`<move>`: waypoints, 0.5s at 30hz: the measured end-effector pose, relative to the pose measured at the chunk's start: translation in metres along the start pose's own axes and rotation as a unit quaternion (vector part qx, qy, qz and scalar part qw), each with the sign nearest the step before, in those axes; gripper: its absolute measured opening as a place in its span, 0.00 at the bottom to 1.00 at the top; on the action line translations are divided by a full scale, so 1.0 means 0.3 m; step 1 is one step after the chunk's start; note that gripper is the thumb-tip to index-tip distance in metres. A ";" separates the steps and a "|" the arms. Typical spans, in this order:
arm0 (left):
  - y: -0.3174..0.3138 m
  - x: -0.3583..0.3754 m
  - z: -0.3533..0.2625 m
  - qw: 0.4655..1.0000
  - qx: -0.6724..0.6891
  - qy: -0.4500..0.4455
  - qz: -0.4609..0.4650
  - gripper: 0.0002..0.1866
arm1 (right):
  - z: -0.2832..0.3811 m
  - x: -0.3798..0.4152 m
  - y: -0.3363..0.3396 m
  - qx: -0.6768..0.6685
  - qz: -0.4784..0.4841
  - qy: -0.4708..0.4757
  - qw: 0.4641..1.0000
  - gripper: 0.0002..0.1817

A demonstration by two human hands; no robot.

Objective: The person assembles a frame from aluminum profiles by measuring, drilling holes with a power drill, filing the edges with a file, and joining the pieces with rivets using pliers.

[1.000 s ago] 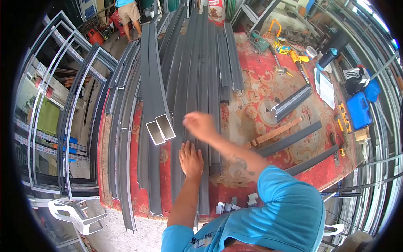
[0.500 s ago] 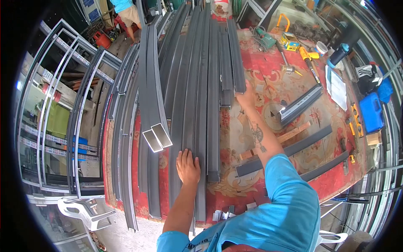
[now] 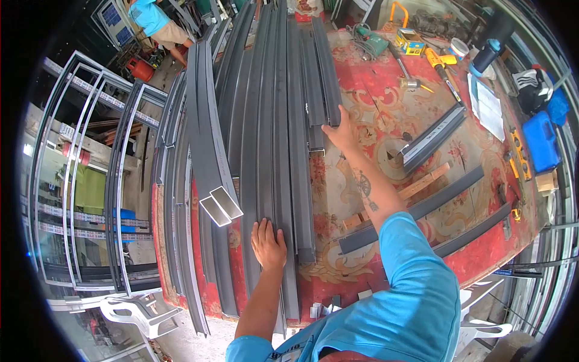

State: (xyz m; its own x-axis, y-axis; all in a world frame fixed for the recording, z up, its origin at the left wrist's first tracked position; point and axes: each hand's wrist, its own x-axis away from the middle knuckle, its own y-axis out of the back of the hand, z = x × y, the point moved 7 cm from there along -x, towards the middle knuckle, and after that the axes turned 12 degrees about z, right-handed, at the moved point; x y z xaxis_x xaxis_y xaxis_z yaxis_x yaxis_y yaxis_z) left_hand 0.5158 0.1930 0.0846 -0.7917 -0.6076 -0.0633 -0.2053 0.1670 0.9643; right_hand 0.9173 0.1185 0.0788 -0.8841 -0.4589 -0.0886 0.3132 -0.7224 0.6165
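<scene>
My left hand (image 3: 268,244) lies flat, fingers stretched forward, on the long dark grey metal profiles (image 3: 265,151) that run away from me across the table. My right hand (image 3: 342,131) is reached out at the near end of a shorter grey profile (image 3: 325,72). Its thumb and fingers are spread apart, with the thumb by the end edge and a finger along the right side. Left of my left hand, a pair of rectangular hollow tubes (image 3: 208,133) rests on top of other profiles, their white-rimmed open ends facing me.
The red patterned table (image 3: 374,90) also bears cut profile pieces (image 3: 431,142), a wooden strip (image 3: 422,181), a hammer (image 3: 407,78), a green power tool (image 3: 371,43) and a yellow drill (image 3: 437,63). Window frames (image 3: 114,181) stand left, near a white chair (image 3: 142,314). A person (image 3: 154,24) is behind.
The view has shifted slightly, moving the table contents a little. My right hand's thumb and fingers now show more spread at the profile's end. My left hand stays on the long profiles.
</scene>
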 end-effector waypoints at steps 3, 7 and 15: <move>0.000 0.002 0.006 1.000 -0.005 0.006 0.003 0.21 | -0.011 -0.013 0.005 0.009 -0.007 0.016 1.000 0.43; 0.005 0.000 0.003 1.000 -0.004 0.005 -0.001 0.21 | -0.076 -0.031 0.061 0.024 -0.054 0.019 0.998 0.40; 0.005 -0.004 0.001 0.999 0.015 0.024 0.031 0.22 | -0.114 -0.040 0.159 0.004 -0.017 -0.008 1.000 0.43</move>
State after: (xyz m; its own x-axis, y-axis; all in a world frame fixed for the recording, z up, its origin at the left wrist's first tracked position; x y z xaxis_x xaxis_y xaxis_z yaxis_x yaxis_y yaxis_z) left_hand 0.5162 0.1942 0.0859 -0.7754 -0.6315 0.0095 -0.1743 0.2285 0.9578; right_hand 0.9548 0.0719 0.0824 -0.8997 -0.4256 -0.0975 0.2799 -0.7337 0.6192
